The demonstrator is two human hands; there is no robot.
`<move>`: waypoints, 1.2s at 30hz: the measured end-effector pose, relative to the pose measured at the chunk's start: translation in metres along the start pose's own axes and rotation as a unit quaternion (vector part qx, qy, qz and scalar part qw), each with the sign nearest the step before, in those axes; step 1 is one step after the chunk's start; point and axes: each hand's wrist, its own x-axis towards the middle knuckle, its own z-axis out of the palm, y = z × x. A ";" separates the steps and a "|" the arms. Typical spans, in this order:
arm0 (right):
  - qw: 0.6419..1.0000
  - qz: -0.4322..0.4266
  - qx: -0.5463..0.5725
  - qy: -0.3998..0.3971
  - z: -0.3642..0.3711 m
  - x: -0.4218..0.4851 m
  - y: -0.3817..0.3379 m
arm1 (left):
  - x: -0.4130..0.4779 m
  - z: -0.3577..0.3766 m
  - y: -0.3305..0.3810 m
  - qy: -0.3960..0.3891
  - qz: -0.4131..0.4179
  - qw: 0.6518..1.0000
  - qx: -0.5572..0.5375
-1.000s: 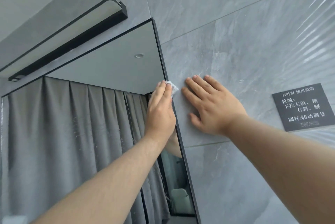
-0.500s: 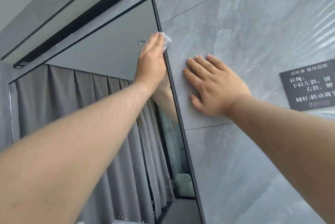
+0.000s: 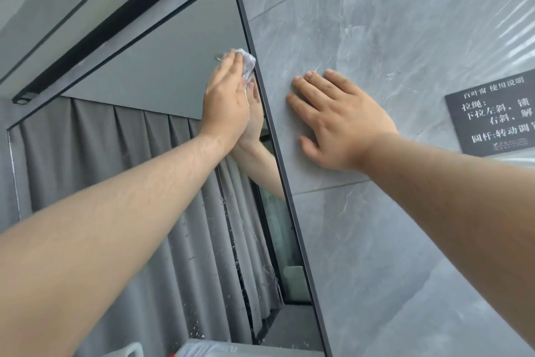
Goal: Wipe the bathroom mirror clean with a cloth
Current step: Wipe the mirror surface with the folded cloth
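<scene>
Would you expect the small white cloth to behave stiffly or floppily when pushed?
Probably floppy: the small white cloth sits bunched under the left hand. Likely light, since flat fingers alone pin it against the black-framed mirror.

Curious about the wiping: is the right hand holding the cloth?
No, the right hand lies flat on the wall tile; the left hand presses the cloth against the mirror.

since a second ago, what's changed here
The left hand slid the cloth up the right edge of the mirror, towards its top corner. It still presses the cloth flat on the glass. The right hand stayed flat on the wall.
</scene>
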 end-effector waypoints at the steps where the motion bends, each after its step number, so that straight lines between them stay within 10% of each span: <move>1: 1.000 0.000 0.000 0.000 0.000 0.000 0.000 | -0.017 -0.002 -0.003 -0.002 0.008 1.000 0.005; 11: 1.000 -0.002 -0.001 0.000 -0.001 0.000 0.000 | -0.161 0.002 0.004 -0.024 0.131 0.991 0.026; 24: 1.000 -0.003 0.007 0.015 0.000 0.000 0.000 | -0.032 -0.004 0.028 0.012 -0.070 0.997 -0.027; 36: 1.000 -0.001 -0.001 -0.012 -0.001 0.001 0.000 | -0.150 0.007 0.026 0.012 0.024 1.000 -0.004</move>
